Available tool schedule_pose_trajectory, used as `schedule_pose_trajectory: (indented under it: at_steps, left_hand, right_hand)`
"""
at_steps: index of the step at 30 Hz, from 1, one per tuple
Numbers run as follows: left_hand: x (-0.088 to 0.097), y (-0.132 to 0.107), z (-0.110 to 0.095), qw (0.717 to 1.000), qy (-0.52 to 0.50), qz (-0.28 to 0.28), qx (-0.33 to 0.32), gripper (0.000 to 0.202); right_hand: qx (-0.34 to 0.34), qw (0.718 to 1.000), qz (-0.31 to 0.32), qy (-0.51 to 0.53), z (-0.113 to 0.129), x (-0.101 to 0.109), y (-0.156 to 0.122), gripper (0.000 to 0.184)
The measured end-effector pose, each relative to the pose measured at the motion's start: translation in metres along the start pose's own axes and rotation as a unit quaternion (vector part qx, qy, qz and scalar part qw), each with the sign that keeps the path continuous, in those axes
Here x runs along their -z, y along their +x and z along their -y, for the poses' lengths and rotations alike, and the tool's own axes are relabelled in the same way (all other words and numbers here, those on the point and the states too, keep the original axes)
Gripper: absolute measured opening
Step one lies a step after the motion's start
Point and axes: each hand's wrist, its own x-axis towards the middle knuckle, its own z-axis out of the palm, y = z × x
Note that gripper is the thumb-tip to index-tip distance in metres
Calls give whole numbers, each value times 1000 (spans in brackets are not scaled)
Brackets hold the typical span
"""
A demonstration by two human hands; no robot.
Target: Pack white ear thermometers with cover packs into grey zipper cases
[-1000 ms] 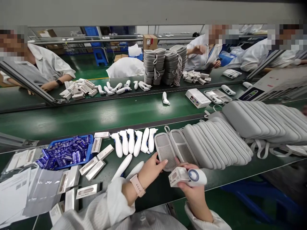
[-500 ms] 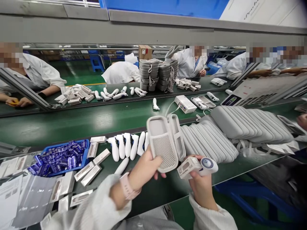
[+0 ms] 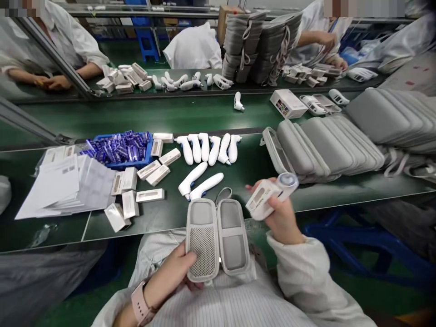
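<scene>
The left hand (image 3: 170, 277) grips a grey case (image 3: 218, 240), held open over the lap (image 3: 225, 309), thumb on the mesh half and fingers curled beneath. To the case's right, the right hand (image 3: 282, 213) clasps a small white box (image 3: 260, 200) against a white thermometer (image 3: 289, 181). Two loose thermometers (image 3: 194, 178) lie just beyond the case. Holding the case spread flat keeps both halves easy to reach.
</scene>
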Motion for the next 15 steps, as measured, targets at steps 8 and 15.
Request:
schedule_pose_trajectory:
  at_steps: [8,15]
  left_hand:
    - [46,-40,14,920,359,-80,-133,51]
    - [19,-44,-16,672,573,-250,-398,38]
  right_hand:
    - [-75,994,-77,-38,-73,-29,-70,62]
    - [-107,993,-33,-31,-77,-48,-98,52]
